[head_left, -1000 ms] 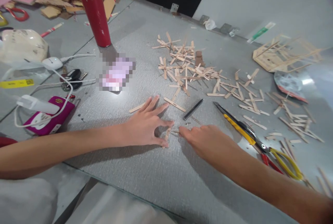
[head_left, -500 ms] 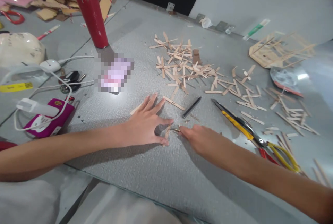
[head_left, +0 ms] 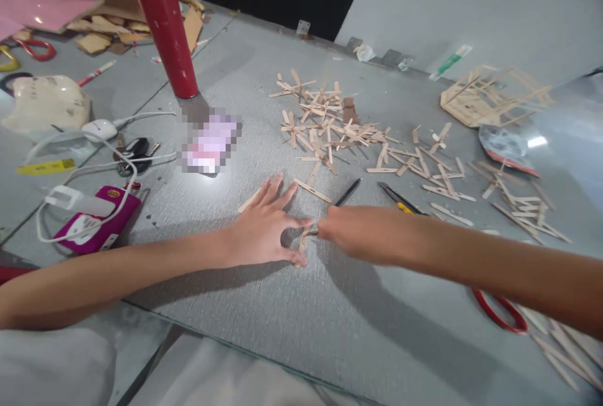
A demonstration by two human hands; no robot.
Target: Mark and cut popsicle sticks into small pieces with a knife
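Note:
My left hand point(head_left: 264, 230) lies on the grey table with its fingers spread. Its thumb and forefinger press on the two ends of a small wooden stick point(head_left: 303, 242). My right hand point(head_left: 346, 230) is closed round a thin metal tool point(head_left: 311, 233), whose tip touches the stick between those fingers; most of the tool is hidden in the hand. Beyond the hands lie another wooden stick point(head_left: 312, 190) and a dark pen-like tool point(head_left: 347, 192). One more stick point(head_left: 249, 200) shows partly from under my left hand.
Wooden stick pieces point(head_left: 330, 123) are heaped at the back. Pliers point(head_left: 400, 198) are partly hidden under my right forearm. A red bottle point(head_left: 169, 35), a blurred phone point(head_left: 211, 145), a purple power bank point(head_left: 98, 220) with cables and a wooden frame point(head_left: 471, 101) stand or lie around.
My right forearm has swung up, away from the table's front edge, and now covers much of the pliers. My left hand keeps its place on the stick. The camera view has shifted slightly.

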